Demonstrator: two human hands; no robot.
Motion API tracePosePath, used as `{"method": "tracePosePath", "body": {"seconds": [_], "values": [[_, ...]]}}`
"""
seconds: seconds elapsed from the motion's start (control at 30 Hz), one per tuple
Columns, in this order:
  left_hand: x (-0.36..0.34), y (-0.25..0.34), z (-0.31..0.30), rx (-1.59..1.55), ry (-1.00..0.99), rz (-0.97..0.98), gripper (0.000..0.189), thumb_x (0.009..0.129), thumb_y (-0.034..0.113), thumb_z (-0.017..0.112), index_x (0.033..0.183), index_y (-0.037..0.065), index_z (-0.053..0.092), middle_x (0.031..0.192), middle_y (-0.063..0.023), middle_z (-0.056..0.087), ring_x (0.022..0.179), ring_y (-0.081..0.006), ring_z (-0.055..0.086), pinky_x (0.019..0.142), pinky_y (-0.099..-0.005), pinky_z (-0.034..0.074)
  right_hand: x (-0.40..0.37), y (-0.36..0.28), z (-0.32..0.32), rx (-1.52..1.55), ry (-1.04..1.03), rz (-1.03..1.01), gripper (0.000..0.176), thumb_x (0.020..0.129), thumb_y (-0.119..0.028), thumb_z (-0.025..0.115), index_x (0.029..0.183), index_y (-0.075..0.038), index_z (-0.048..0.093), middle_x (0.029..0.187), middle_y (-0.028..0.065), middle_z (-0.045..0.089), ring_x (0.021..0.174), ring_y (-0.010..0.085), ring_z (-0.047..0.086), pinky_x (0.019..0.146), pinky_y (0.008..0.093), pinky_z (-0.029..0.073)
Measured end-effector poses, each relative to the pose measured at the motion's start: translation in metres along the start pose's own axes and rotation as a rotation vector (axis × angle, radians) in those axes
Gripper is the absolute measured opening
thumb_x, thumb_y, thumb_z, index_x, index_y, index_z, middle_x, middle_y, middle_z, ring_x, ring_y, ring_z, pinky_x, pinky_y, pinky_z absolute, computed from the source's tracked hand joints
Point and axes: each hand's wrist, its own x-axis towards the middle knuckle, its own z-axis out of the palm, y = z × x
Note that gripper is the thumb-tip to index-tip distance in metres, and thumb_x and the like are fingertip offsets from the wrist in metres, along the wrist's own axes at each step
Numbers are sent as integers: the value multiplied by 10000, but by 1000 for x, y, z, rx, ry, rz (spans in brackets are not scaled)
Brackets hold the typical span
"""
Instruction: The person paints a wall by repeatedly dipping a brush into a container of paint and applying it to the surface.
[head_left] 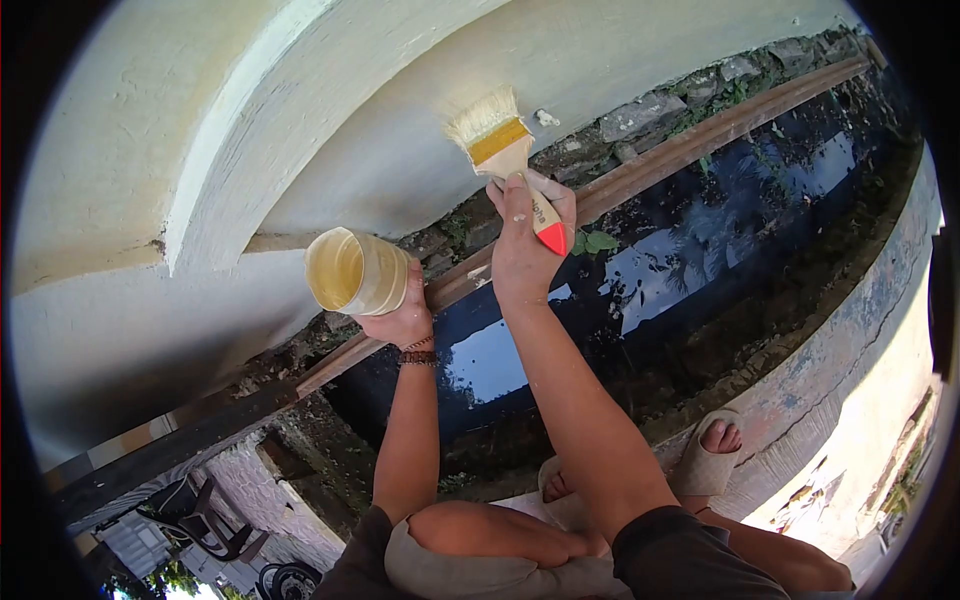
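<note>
My right hand [530,240] grips a paintbrush [502,140] by its pale wooden handle, which ends in a red tip. The brush's light, splayed bristles lie against the off-white wall [400,130]. Lower and to the left, my left hand [400,318] is wrapped round a cut-off plastic container [360,272], tilted so that its open mouth faces me. Yellowish, see-through walls show at its rim, and how much is inside is hard to see. A dark bracelet circles my left wrist.
Dark water with reflections fills a curved pond [680,290] below my arms. A wooden beam [720,120] spans it along the wall's stony foot. My sandalled foot [715,445] rests on the pond's concrete rim [800,400]. A chair [215,520] stands at lower left.
</note>
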Motion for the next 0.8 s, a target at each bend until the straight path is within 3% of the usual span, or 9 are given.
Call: {"method": "tracePosePath", "body": {"seconds": [0.07,0.17,0.33,0.53,0.57,0.6,0.67,0.73,0.8], "values": [[0,5,-2,-12,-51,-6,849,613,178,907,1280,-36,427,1236,-154,576,1091,-239,589,973,-367,459,6,13,-14,-118,206,88,159,910,-27,582,1055,-4,523,965,101,589,845,145,621,748,264,526],[0,4,0,14,-7,-12,912,588,266,926,1292,-34,430,1229,-144,585,1099,-242,588,974,-367,452,11,17,-14,-231,301,129,158,894,-41,594,1037,-5,535,935,97,583,828,143,596,739,274,507],[-1,-4,3,-56,37,3,881,578,250,929,1268,-28,456,1194,-143,606,1080,-245,601,961,-369,462,-8,-12,36,-509,25,-70,178,899,-41,578,1058,-16,503,1020,95,526,829,133,556,793,273,473],[5,18,2,-16,-9,-133,847,577,196,919,1257,-21,463,1174,-144,621,1030,-251,627,922,-368,491,-44,-59,67,35,-193,-14,220,921,-27,591,1100,-16,464,1093,117,540,979,198,626,857,344,554],[6,17,2,53,-41,48,843,581,190,916,1258,-21,461,1180,-144,617,1039,-250,623,929,-367,487,-45,-59,68,158,-212,-37,221,925,-27,586,1102,-16,455,1101,124,543,998,216,631,868,374,568],[6,15,1,125,-73,226,838,585,185,913,1259,-20,460,1186,-145,613,1048,-249,619,935,-365,482,-43,-47,60,159,-214,-35,221,925,-27,586,1102,-16,455,1101,124,543,998,216,631,868,374,568],[1,9,1,39,-48,94,870,592,174,911,1290,-28,431,1223,-146,587,1083,-246,597,953,-382,474,-36,-4,31,-14,-124,-12,197,928,-19,571,1088,-20,456,1088,128,548,981,215,635,868,392,570],[2,9,3,-47,-14,-32,902,599,163,908,1320,-35,402,1261,-147,561,1118,-243,575,972,-399,467,-30,6,18,7,-6,76,163,913,-3,590,1055,-23,512,1008,83,586,879,133,620,774,255,528],[1,15,1,4,-24,38,899,608,187,904,1319,-34,400,1262,-148,560,1110,-239,580,973,-385,463,-33,8,12,-16,22,99,165,908,0,587,1053,-22,511,1000,84,586,869,135,619,768,261,531]]}}
